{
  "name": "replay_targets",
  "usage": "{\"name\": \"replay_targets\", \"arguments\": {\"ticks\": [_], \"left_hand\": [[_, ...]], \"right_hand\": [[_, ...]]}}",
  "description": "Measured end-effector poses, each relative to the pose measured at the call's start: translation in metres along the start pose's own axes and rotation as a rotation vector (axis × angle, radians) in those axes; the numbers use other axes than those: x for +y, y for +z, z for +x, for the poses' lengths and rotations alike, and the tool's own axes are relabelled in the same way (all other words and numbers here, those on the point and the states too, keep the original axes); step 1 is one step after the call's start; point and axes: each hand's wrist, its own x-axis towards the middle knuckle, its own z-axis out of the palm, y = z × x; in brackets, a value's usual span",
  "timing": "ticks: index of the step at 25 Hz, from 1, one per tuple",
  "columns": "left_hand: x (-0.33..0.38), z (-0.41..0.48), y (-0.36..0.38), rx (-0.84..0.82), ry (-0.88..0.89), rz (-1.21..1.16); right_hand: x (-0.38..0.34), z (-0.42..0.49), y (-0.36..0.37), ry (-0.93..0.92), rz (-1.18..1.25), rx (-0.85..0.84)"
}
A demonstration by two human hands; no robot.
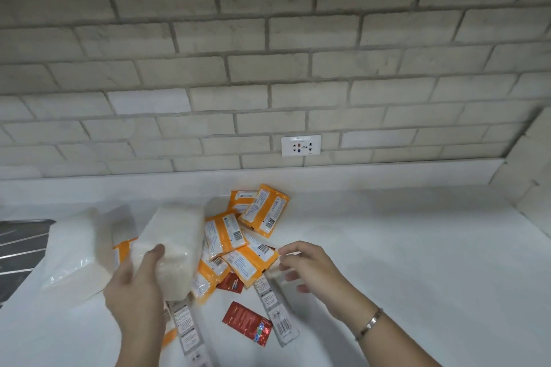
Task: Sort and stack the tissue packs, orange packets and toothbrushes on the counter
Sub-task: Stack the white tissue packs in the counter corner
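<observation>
White counter (402, 247) runs under a brick wall (268, 39) with a socket (301, 145). On it lies a mixed heap: orange packets (226, 232), toothbrushes (275, 310) in long cards, red sachets (247, 323). The left hand (134, 289) grips a tissue pack (176, 247) at its near end, thumb on top, with the pack tilted over the heap. A second pack (74, 250) lies to the left. The right hand (310, 268) hovers just beside the packets, fingers loosely bent, holding nothing. The tissue pack looks light and soft, with slippery film, so a hold across its width seems best.
</observation>
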Motion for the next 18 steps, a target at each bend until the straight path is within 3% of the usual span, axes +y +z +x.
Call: {"name": "replay_targets", "arguments": {"ticks": [3, 6, 11, 18], "left_hand": [[0.019, -0.024, 0.021, -0.204, -0.203, -0.343], [0.016, -0.065, 0.057, -0.478, -0.259, -0.388], [0.005, -0.126, 0.101, -0.869, 0.112, -0.248], [0.008, -0.167, 0.157, -1.168, 0.361, 0.056]], "right_hand": [[-0.007, -0.007, -0.005, 0.024, 0.262, -0.040], [-0.011, -0.012, -0.012, 0.034, 0.535, -0.102], [-0.006, -0.020, -0.043, -0.138, 0.948, -0.026], [0.022, -0.029, -0.122, -0.153, 1.093, 0.007]]}}
